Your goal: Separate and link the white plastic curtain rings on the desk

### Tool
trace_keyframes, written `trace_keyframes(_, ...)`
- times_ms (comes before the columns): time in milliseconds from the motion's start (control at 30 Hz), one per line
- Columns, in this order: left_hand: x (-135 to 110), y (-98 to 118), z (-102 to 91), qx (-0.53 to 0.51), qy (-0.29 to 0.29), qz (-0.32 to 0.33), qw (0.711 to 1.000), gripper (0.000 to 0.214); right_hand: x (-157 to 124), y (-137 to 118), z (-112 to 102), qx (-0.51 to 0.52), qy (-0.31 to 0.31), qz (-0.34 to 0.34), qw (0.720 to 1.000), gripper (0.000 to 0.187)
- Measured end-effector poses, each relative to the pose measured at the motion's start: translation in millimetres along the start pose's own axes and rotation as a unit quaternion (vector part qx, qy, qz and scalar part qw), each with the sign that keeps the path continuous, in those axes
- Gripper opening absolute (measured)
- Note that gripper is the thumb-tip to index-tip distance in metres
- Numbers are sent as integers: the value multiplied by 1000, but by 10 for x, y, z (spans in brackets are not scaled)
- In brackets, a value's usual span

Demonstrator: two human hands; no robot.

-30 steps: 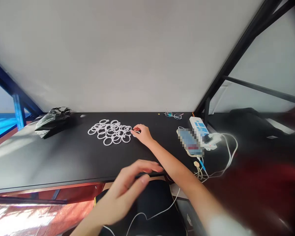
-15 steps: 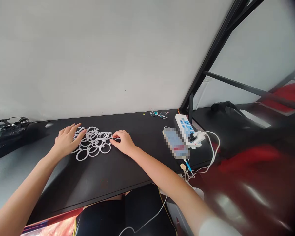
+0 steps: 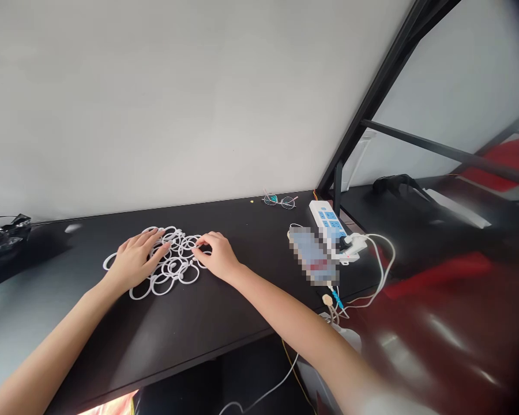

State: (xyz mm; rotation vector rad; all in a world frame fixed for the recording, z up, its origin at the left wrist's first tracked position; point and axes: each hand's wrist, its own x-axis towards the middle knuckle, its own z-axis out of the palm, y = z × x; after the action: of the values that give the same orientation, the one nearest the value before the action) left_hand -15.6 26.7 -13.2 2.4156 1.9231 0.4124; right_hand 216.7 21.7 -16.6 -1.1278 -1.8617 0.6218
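Several white plastic curtain rings (image 3: 175,266), each with a small eyelet, lie tangled in a pile on the black table (image 3: 207,320). My left hand (image 3: 137,256) rests palm down over the pile's left side, its fingers stretched out and the thumb apart; it hides some rings beneath. At the right edge of the pile is my right hand (image 3: 216,252), with thumb and forefinger curved and a gap between the tips. Those tips touch the outermost rings, and none is lifted from the table.
Eyeglasses (image 3: 280,200) lie near the wall. To the right are a blurred-out phone (image 3: 312,256), a white power strip (image 3: 327,218) and looping white cables (image 3: 391,259). A black frame post (image 3: 354,127) rises behind. Crumpled black plastic (image 3: 8,233) sits at far left.
My left hand has moved right and down onto the pile, flatter than before. One ring now shows left of it. The right hand stays at the pile's right edge; the view has shifted slightly.
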Motion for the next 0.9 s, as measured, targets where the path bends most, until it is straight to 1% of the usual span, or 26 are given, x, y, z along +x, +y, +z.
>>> trace_keyframes(133, 54, 219, 80, -12, 10, 33, 999, 59, 42, 35, -59, -12, 48, 15, 999, 5)
trace_keyframes(200, 84, 338, 119, -19, 17, 45, 999, 58, 56, 55, -80, -16, 63, 17, 998, 4)
trace_keyframes(400, 192, 682, 189, -31, 17, 49, 998, 54, 86, 131, -112, -15, 76, 22, 997, 3)
trace_keyframes(500, 224, 802, 200, -61, 22, 48, 997, 51, 108, 154, -149, -10, 86, 34, 996, 4)
trace_keyframes(633, 200, 843, 196, -112, 34, 42, 992, 48, 127, 150, -201, -12, 88, 40, 995, 6)
trace_keyframes(767, 150, 797, 166, -143, 57, 35, 987, 44, 132, 132, -214, -9, 85, 43, 995, 7)
trace_keyframes(900, 149, 771, 123, -170, 84, 31, 981, 38, 135, 127, -209, -6, 90, 26, 996, 7)
